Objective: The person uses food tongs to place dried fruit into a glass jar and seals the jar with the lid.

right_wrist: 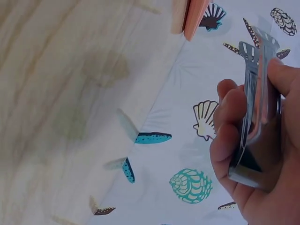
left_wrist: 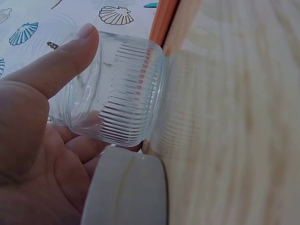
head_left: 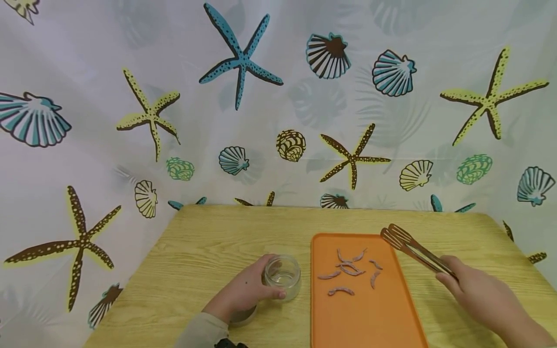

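Observation:
My left hand (head_left: 245, 291) grips a small clear glass jar (head_left: 289, 288) with no lid on it, upright on the table left of the orange tray. In the left wrist view, thumb and fingers lie round the ribbed jar (left_wrist: 124, 93). Several thin, wrinkled, purplish-grey strips (head_left: 341, 291) are scattered over the upper half of the tray (head_left: 363, 324). My right hand (head_left: 483, 295) holds metal tongs (head_left: 419, 253), their slotted tips pointing up and left over the tray's far right corner. The fingers wrap the tongs (right_wrist: 257, 176) near the bent end in the right wrist view.
A pale rounded object (left_wrist: 129, 187) stands beside the jar, mostly hidden under my left wrist in the head view. The wooden table (head_left: 209, 241) ends at a hanging cloth (head_left: 261, 183) printed with shells and starfish, which encloses the back and sides.

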Available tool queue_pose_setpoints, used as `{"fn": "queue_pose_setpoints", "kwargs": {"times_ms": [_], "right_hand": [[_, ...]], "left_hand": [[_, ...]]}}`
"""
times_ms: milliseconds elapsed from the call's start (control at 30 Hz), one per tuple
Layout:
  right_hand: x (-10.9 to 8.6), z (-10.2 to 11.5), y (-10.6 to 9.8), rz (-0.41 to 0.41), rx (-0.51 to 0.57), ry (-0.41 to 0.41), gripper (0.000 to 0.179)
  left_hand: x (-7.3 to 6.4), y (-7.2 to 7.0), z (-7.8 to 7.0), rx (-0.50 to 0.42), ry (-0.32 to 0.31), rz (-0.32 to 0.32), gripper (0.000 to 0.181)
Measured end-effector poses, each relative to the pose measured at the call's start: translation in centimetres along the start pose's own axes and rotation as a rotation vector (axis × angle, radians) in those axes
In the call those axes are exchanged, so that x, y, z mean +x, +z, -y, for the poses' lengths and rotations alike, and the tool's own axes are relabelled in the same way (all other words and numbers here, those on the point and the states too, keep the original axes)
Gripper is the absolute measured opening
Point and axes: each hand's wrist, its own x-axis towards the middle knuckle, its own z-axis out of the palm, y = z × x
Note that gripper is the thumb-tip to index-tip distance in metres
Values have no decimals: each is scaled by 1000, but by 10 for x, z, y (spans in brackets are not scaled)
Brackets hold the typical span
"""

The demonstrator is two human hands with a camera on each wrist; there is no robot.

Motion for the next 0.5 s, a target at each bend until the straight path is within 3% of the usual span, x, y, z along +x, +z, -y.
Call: {"fn": "queue_pose_setpoints", "kwargs": {"times_ms": [300,500], "right_hand": [[1,28,11,-64,-10,-175,44],[8,40,16,-114,-72,-251,36]], "left_hand": [[-1,0,0,-8,-7,4,98],[-1,1,0,-1,-7,-1,101]]}}
